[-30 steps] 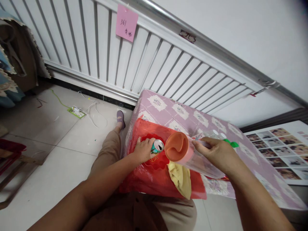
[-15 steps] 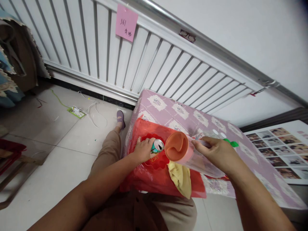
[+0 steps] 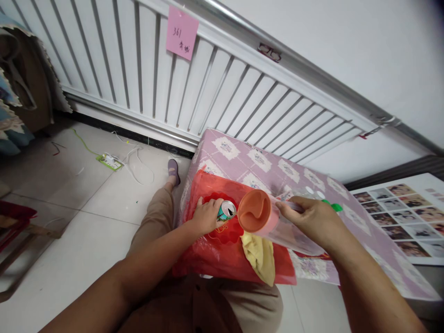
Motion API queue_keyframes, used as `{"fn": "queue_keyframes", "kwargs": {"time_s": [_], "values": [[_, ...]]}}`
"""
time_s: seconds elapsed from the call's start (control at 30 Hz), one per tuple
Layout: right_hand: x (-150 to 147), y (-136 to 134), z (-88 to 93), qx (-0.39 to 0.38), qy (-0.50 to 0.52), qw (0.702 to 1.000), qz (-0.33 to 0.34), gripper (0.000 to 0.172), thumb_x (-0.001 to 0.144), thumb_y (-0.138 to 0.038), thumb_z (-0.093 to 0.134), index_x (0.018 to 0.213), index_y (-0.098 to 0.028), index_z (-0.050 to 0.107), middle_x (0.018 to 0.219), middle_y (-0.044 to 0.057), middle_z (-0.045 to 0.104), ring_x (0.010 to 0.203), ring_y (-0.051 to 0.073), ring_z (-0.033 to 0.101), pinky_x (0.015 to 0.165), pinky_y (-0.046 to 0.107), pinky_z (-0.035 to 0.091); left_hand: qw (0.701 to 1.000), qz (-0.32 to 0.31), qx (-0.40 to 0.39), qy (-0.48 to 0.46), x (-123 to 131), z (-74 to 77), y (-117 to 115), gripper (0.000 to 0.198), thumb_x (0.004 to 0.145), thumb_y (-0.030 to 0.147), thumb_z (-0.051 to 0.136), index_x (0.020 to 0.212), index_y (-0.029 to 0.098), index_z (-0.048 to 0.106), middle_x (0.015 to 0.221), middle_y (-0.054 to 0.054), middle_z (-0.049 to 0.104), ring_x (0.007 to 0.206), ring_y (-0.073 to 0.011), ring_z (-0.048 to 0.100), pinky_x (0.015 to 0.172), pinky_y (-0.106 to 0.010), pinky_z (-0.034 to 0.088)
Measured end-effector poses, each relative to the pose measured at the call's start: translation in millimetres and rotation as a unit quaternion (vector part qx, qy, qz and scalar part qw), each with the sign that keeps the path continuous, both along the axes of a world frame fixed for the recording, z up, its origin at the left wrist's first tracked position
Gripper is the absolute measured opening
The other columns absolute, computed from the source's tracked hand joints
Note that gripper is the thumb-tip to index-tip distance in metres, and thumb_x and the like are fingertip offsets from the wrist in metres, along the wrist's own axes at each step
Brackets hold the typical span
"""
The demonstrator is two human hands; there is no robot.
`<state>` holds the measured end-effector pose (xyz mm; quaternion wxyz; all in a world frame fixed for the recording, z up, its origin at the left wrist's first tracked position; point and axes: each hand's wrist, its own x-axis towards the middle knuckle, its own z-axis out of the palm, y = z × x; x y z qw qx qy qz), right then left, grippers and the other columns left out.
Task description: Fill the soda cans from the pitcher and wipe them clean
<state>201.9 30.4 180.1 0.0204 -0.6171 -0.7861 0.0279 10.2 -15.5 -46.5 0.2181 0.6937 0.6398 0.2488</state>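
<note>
My left hand (image 3: 208, 216) wraps round a green drink can (image 3: 226, 211), whose silver top shows an open mouth. The can stands over a red scalloped tray (image 3: 227, 237). In my right hand (image 3: 314, 219) is the handle of a clear plastic pitcher (image 3: 293, 233) with an orange lid (image 3: 255, 211). The pitcher is tilted, its lid end pointing left at the can's top, close beside it. Whether liquid passes between them is hard to make out. A yellow cloth (image 3: 259, 256) lies just below the pitcher.
A red plastic sheet (image 3: 215, 261) covers part of the table with its purple patterned cloth (image 3: 239, 148). Clear bottles (image 3: 310, 190) and a green item (image 3: 336, 207) sit behind my right hand. A white radiator (image 3: 215, 88) lines the wall; a power strip (image 3: 110, 161) lies on the floor.
Almost nothing differs. Both hands keep the can and the tilted pitcher in the same places, with only a very slight shift of the view.
</note>
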Motion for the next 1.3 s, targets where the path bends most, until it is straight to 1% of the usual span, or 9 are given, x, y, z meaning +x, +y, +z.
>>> {"fn": "queue_keyframes", "kwargs": {"time_s": [0.13, 0.23, 0.33, 0.6, 0.73, 0.9, 1.03, 1.2, 1.3], "values": [[-0.6, -0.9, 0.6, -0.005, -0.002, 1.0, -0.002, 0.048, 0.076, -0.069, 0.053, 0.063, -0.023, 0.06, 0.049, -0.001, 0.046, 0.052, 0.017, 0.044, 0.053, 0.031, 0.032, 1.0, 0.001, 0.001, 0.0, -0.1, -0.8, 0.1, 0.068, 0.083, 0.044, 0.071, 0.137, 0.025, 0.035, 0.13, -0.011, 0.063, 0.121, -0.0322, 0.06, 0.115, -0.062, 0.023], [-0.3, -0.3, 0.2, -0.003, -0.001, 1.0, 0.002, 0.05, 0.075, -0.071, 0.052, 0.062, -0.023, 0.058, 0.051, 0.0, 0.048, 0.052, 0.016, 0.042, 0.053, 0.031, 0.032, 1.0, 0.0, 0.001, 0.001, -0.1, -0.9, 0.4, 0.067, 0.083, 0.042, 0.071, 0.137, 0.025, 0.035, 0.13, -0.011, 0.063, 0.121, -0.0321, 0.06, 0.116, -0.061, 0.023], [0.0, 0.2, 0.1, 0.001, 0.0, 1.0, 0.002, 0.052, 0.074, -0.073, 0.052, 0.06, -0.023, 0.057, 0.051, -0.001, 0.046, 0.052, 0.016, 0.041, 0.053, 0.031, 0.032, 1.0, -0.001, 0.001, 0.001, 0.2, -0.9, 0.5, 0.067, 0.083, 0.041, 0.07, 0.137, 0.025, 0.035, 0.13, -0.011, 0.063, 0.121, -0.0324, 0.06, 0.116, -0.061, 0.022], [0.1, 0.6, -0.7, 0.002, -0.008, 1.0, 0.004, 0.05, 0.077, -0.07, 0.052, 0.063, -0.023, 0.06, 0.049, -0.001, 0.046, 0.05, 0.015, 0.043, 0.053, 0.03, 0.032, 1.0, -0.001, 0.003, 0.003, -0.2, -0.3, -0.1, 0.067, 0.083, 0.041, 0.07, 0.137, 0.025, 0.035, 0.129, -0.011, 0.064, 0.121, -0.032, 0.06, 0.116, -0.06, 0.023], [0.7, 2.0, -1.5, 0.008, -0.001, 1.0, 0.012, 0.054, 0.076, -0.073, 0.053, 0.06, -0.022, 0.057, 0.049, -0.001, 0.047, 0.05, 0.015, 0.042, 0.052, 0.03, 0.031, 1.0, 0.001, 0.002, 0.005, -0.1, -0.1, 0.1, 0.066, 0.083, 0.042, 0.071, 0.136, 0.025, 0.036, 0.127, -0.011, 0.065, 0.12, -0.0319, 0.061, 0.115, -0.06, 0.023], [-0.9, 2.1, -1.5, 0.006, -0.006, 1.0, 0.006, 0.057, 0.075, -0.077, 0.051, 0.061, -0.022, 0.059, 0.049, 0.0, 0.048, 0.05, 0.016, 0.044, 0.051, 0.031, 0.031, 1.0, 0.004, 0.003, 0.007, 0.2, -0.2, 0.1, 0.066, 0.082, 0.042, 0.071, 0.136, 0.025, 0.037, 0.126, -0.011, 0.065, 0.119, -0.0313, 0.061, 0.116, -0.06, 0.023], [-0.9, 2.5, -2.0, 0.005, -0.005, 1.0, 0.004, 0.053, 0.075, -0.073, 0.052, 0.063, -0.022, 0.061, 0.05, 0.002, 0.051, 0.052, 0.017, 0.046, 0.052, 0.031, 0.032, 1.0, 0.004, 0.005, 0.006, 0.0, -0.5, 0.1, 0.066, 0.083, 0.043, 0.071, 0.135, 0.024, 0.038, 0.126, -0.011, 0.066, 0.119, -0.0316, 0.061, 0.116, -0.06, 0.023], [-0.5, 4.3, -3.0, -0.002, -0.011, 1.0, -0.01, 0.048, 0.074, -0.069, 0.052, 0.064, -0.023, 0.061, 0.051, 0.0, 0.05, 0.053, 0.017, 0.046, 0.053, 0.031, 0.032, 1.0, 0.004, 0.008, 0.005, 0.0, -1.0, 0.1, 0.066, 0.083, 0.042, 0.071, 0.135, 0.022, 0.038, 0.125, -0.011, 0.065, 0.118, -0.0318, 0.062, 0.116, -0.061, 0.023], [-0.9, 4.5, -3.1, 0.0, -0.008, 1.0, -0.004, 0.047, 0.075, -0.068, 0.054, 0.064, -0.023, 0.061, 0.052, 0.0, 0.051, 0.054, 0.017, 0.046, 0.052, 0.031, 0.031, 1.0, 0.004, 0.009, 0.003, 0.1, -0.8, -0.3, 0.065, 0.083, 0.042, 0.07, 0.136, 0.023, 0.038, 0.125, -0.011, 0.065, 0.119, -0.0315, 0.062, 0.116, -0.06, 0.024]]}}
